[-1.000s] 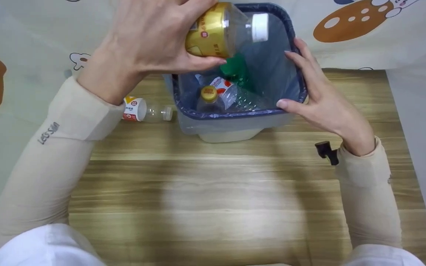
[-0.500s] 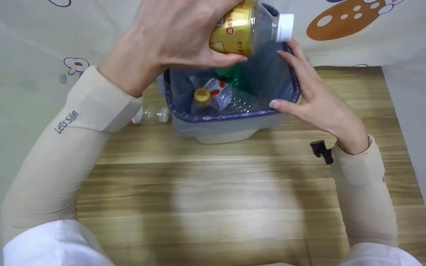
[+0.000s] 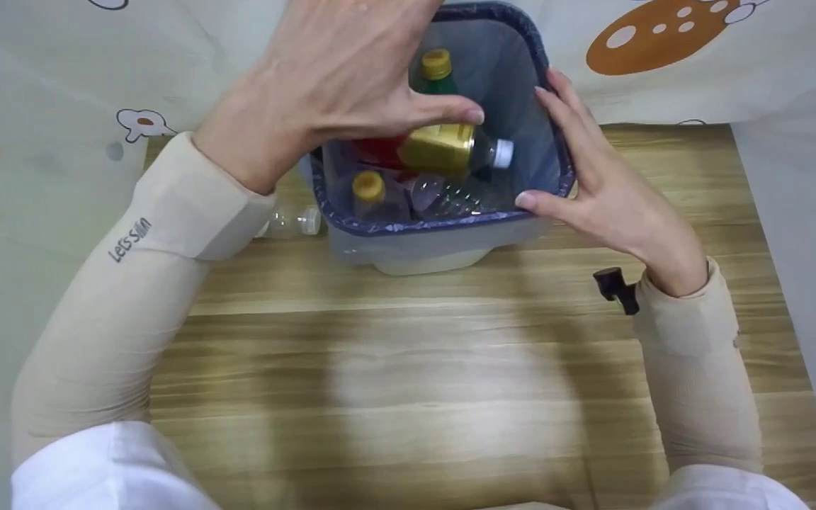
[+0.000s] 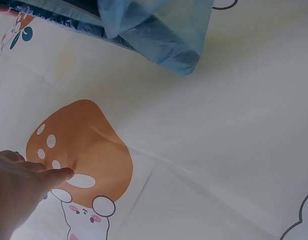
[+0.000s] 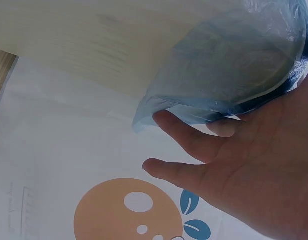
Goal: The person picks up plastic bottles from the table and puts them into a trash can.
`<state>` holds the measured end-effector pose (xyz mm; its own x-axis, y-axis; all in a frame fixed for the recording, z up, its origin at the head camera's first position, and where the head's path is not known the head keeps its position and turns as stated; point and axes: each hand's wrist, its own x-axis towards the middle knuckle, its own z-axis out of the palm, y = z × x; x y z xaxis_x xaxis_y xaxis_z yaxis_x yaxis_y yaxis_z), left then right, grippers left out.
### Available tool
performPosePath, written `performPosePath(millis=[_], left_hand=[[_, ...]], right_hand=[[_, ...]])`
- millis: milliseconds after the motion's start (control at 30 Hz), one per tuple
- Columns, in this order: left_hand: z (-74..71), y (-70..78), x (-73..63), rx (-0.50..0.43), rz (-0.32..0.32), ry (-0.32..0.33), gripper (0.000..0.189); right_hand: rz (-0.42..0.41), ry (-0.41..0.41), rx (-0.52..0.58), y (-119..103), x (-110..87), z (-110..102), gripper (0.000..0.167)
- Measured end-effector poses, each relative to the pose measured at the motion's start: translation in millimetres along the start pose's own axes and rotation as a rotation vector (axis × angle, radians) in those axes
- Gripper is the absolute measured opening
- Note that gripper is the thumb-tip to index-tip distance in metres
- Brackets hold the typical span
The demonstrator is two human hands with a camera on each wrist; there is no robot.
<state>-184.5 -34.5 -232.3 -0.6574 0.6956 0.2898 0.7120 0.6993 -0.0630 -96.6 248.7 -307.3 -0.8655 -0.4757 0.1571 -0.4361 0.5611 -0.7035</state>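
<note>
My left hand (image 3: 351, 78) is over the bin with its thumb held out straight and nothing in its grasp. In the left wrist view only part of that hand (image 4: 23, 185) shows. Below it, a gold-labelled plastic bottle (image 3: 443, 152) with a white cap lies on its side in the trash bin (image 3: 450, 227), blurred and partly covered by my thumb. My right hand (image 3: 613, 184) grips the bin's right rim, thumb at the front and fingers farther back. Against the blue bin liner (image 5: 219, 70), the right wrist view shows this hand (image 5: 234, 165) with some fingers spread off the rim.
Inside the bin are a green bottle (image 3: 440, 81) with a yellow cap, another yellow-capped bottle (image 3: 372, 191) and a clear ribbed bottle (image 3: 461, 198). A clear bottle (image 3: 291, 221) lies on the wooden surface (image 3: 408, 354) left of the bin, half hidden by my left forearm. Behind hangs patterned white cloth (image 3: 663, 99).
My left hand moved right over the bin and let go of the gold-labelled bottle, which dropped inside. The green bottle's yellow cap now shows. My right hand stayed on the rim.
</note>
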Motion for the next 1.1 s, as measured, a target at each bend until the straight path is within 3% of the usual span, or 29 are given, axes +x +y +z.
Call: performPosePath(millis=[367,600,900,1100], left_hand=[[1.8,-2.6,-2.7,-0.003,0.016,0.012,0.11],[4.1,-7.2,-7.6,-0.016,0.055,0.057,0.105],[10.9,-16.1,-31.8,-0.013,0.08,0.192,0.095],[14.7,-21.5,-45.6,-0.018,0.065,0.227,0.095]], right_hand=[[-0.002,0.007,-0.003,2,-2.0,-3,0.094],[-0.017,0.01,-0.009,4,-1.3,-4,0.092],[-0.004,0.001,0.0,5,-0.8,-5,0.094],[0.006,0.005,0.016,7,-2.6,-6,0.093]])
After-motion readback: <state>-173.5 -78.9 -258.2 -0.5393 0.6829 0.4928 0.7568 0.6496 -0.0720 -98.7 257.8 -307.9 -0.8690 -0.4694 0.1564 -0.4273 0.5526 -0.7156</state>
